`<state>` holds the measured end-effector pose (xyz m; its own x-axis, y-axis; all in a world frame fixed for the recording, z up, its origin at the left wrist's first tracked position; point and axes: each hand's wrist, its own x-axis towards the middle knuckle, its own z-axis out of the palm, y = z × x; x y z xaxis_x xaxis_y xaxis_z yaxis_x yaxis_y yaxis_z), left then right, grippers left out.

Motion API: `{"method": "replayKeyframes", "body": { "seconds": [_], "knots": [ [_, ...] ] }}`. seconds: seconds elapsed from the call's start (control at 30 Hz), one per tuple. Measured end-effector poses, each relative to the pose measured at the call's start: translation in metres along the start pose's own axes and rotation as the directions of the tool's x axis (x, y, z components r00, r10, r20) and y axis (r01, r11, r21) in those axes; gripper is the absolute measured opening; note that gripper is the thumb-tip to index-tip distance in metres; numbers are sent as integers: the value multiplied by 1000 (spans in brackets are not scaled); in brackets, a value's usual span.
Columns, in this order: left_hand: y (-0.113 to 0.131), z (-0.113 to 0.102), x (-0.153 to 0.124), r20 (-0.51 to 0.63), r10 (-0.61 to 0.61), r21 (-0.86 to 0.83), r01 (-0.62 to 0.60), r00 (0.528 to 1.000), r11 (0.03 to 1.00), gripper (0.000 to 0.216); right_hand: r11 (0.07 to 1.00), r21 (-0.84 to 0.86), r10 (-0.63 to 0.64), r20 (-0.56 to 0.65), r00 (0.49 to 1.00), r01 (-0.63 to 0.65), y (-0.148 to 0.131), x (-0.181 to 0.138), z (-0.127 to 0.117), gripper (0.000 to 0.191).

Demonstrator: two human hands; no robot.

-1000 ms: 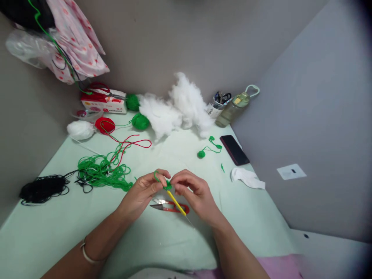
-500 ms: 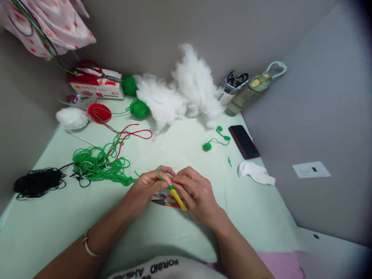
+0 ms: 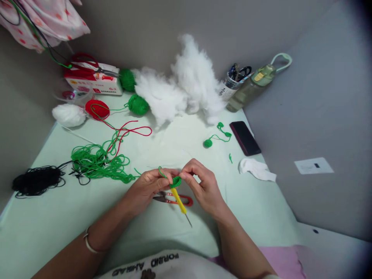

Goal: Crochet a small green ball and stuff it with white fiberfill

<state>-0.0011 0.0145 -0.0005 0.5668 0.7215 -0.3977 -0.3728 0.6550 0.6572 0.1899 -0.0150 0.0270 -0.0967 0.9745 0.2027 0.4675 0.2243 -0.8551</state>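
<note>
Green crochet piece (image 3: 176,182) betw. the fingertips of both hands; L hand (image 3: 148,187) fingers clamped on its L side, R hand (image 3: 203,185) thumb + index pinched at its upper R edge; yellow hook (image 3: 178,199) hangs below, angled over orange snips (image 3: 188,201); pale tabletop (image 3: 162,236) w/ green yarn tangle (image 3: 97,159) L, phone (image 3: 245,138) R; grey wall (image 3: 139,31) behind

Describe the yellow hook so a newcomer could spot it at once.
Start at the pale green table: over its near middle are the left hand and right hand. Below the small green piece between them, the hook slants down. Its yellow handle and thin metal tip set it apart from the orange-handled scissors beneath.
</note>
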Motion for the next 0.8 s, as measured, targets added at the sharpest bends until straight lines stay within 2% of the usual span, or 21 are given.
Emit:
{"method": "replayKeyframes", "body": {
  "seconds": [0.1, 0.33, 0.43, 0.53, 0.6, 0.63, 0.7, 0.73, 0.8],
  "knots": [
    [0, 0, -1, 100, -81, -50, 86, 992, 995, 25, 996, -43, -84, -20, 996, 83, 2, -1, 1, 20],
    [-2, -4, -3, 232, -109, -26, 118, 967, 993, 28, 963, -181, -192, 57, 980, 200, 8, -3, 1, 23],
    [0, -6, -3, 215, -108, -5, 112, 971, 994, 29, 951, -212, -216, 53, 975, 223, 11, -2, -2, 22],
    [8, -11, -2, 126, -48, 3, 48, 991, 999, 26, 972, -217, -92, 18, 996, 94, 11, 0, -12, 25],
    [16, -15, -2, 70, 17, 5, -17, 997, 1000, 25, 982, -187, 23, 164, 986, 8, 8, 0, -17, 22],
    [20, -18, -1, 54, 48, 5, -48, 997, 999, 24, 983, -184, 54, 296, 954, 2, 6, -1, -17, 22],
    [27, -22, 0, 37, 92, 4, -92, 995, 996, 24, 967, -242, 55, 504, 862, 80, 2, -4, -12, 35],
    [30, -24, 0, 32, 105, 0, -105, 994, 994, 23, 944, -296, 47, 557, 829, 145, 0, -6, -7, 36],
    [33, -26, 0, 14, 118, -12, -118, 993, 993, 23, 890, -385, 34, 591, 806, 245, -1, -11, 2, 23]
  ]
}}
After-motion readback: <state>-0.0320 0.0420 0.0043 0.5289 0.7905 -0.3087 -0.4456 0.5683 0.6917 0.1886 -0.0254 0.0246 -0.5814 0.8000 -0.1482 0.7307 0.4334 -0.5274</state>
